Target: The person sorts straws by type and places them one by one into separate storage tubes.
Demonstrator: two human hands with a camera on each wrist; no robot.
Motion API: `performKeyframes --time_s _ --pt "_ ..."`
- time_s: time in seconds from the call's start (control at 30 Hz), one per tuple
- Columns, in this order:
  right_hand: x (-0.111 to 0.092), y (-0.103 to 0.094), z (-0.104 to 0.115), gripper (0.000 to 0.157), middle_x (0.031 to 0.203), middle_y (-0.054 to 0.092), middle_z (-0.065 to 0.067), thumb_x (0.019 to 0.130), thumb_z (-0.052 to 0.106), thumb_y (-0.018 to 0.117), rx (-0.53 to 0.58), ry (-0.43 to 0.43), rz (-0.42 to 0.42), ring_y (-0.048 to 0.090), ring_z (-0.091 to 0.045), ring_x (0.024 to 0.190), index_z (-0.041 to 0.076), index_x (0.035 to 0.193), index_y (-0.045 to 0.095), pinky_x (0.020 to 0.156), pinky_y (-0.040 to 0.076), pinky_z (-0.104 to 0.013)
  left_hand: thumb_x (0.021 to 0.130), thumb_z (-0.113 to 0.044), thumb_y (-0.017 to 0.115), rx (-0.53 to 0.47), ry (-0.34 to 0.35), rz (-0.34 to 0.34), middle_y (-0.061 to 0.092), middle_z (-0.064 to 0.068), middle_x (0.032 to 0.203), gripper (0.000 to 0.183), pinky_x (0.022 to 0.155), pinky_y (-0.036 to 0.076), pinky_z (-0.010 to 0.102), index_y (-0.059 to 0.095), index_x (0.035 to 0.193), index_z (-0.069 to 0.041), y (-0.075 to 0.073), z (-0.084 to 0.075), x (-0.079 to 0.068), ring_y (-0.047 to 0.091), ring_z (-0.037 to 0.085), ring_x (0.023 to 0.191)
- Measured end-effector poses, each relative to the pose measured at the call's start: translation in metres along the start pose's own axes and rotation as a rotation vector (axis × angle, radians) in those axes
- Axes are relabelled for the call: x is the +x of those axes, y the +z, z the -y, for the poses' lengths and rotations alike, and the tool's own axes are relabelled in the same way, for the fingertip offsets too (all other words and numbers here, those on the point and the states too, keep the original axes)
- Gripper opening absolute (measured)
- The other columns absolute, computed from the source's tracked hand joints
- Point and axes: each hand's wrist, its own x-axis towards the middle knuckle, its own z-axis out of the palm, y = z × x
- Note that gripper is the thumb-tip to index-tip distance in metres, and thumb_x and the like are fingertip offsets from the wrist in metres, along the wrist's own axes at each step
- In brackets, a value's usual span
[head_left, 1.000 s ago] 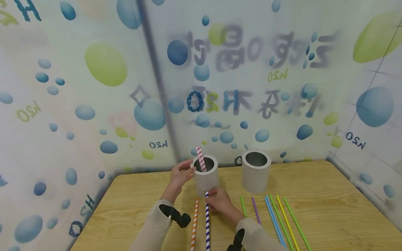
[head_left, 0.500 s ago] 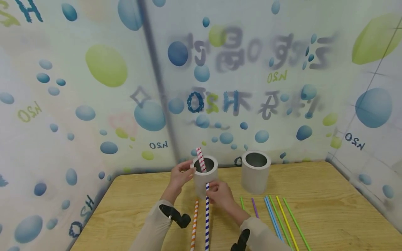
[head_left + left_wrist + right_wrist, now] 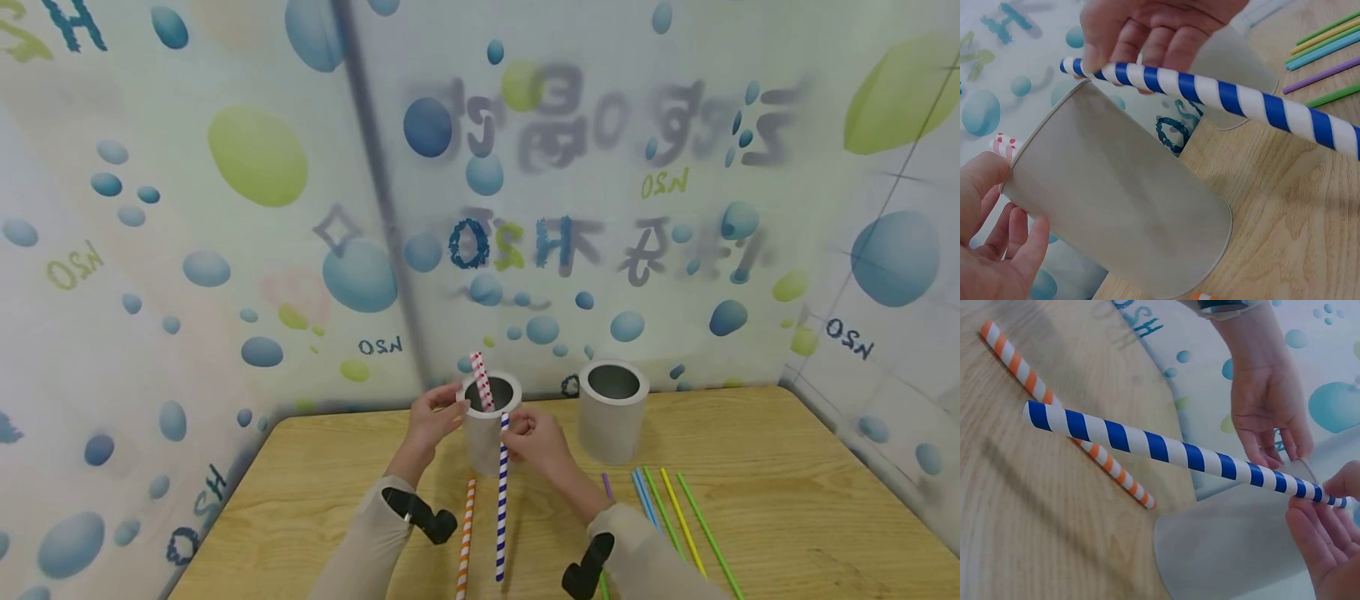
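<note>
Lower centre: right hand (image 3: 542, 442) pinches blue-striped straw (image 3: 502, 500) | left hand (image 3: 435, 421) grips near cup (image 3: 483, 443) | red-and-white straws (image 3: 482, 383) in; orange-striped straw (image 3: 466, 533), plain straws (image 3: 685, 525) left on surface (image 3: 810, 500)

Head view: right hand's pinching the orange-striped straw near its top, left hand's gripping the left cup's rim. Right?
Wrong straw. The right hand pinches the blue-striped straw near its top; the orange-striped straw lies on the table. The head view shows it. The left hand does grip the rim of the left cup.
</note>
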Motion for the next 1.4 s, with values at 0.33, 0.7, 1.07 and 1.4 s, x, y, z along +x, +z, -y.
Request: performKeyframes --time_s 0.33,0.7,1.07,1.4 --pt "0.019 -0.01 0.021 0.028 0.071 0.058 -0.008 0.077 -0.001 0.065 0.005 -0.064 -0.055 0.058 -0.016 0.056 -0.008 0.103 0.057 0.057 0.054 -0.033 0.082 -0.01 0.067 -0.009 -0.002 0.012 0.053 0.012 0.105 0.036 0.08 0.051 0.037 0.06 0.117 -0.005 -0.002 0.001 0.001 0.053 0.023 0.093" --pt "0.047 -0.02 0.056 0.03 0.076 0.058 -0.01 0.079 0.005 0.066 -0.068 -0.099 -0.046 0.059 -0.017 0.06 -0.002 0.107 0.057 0.059 0.054 -0.031 0.082 -0.011 0.068 -0.005 -0.006 0.002 0.052 0.012 0.103 0.035 0.081 0.051 0.038 0.061 0.116 -0.005 -0.003 0.0 0.001 0.052 0.024 0.093" --pt "0.071 -0.029 0.091 0.03 0.078 0.059 -0.01 0.081 0.007 0.064 -0.121 -0.189 -0.067 0.059 -0.016 0.06 -0.003 0.108 0.057 0.06 0.054 -0.029 0.081 -0.009 0.068 -0.019 -0.01 -0.002 0.053 0.012 0.104 0.035 0.079 0.051 0.037 0.061 0.115 -0.005 -0.003 0.0 0.001 0.053 0.024 0.094" --pt "0.081 -0.033 0.112 0.029 0.08 0.059 -0.012 0.082 0.007 0.064 -0.106 -0.26 -0.122 0.06 -0.018 0.063 -0.002 0.109 0.057 0.061 0.054 -0.028 0.081 -0.01 0.069 -0.021 -0.005 0.017 0.054 0.013 0.104 0.036 0.079 0.051 0.037 0.061 0.116 -0.005 -0.004 -0.001 0.0 0.054 0.024 0.094"
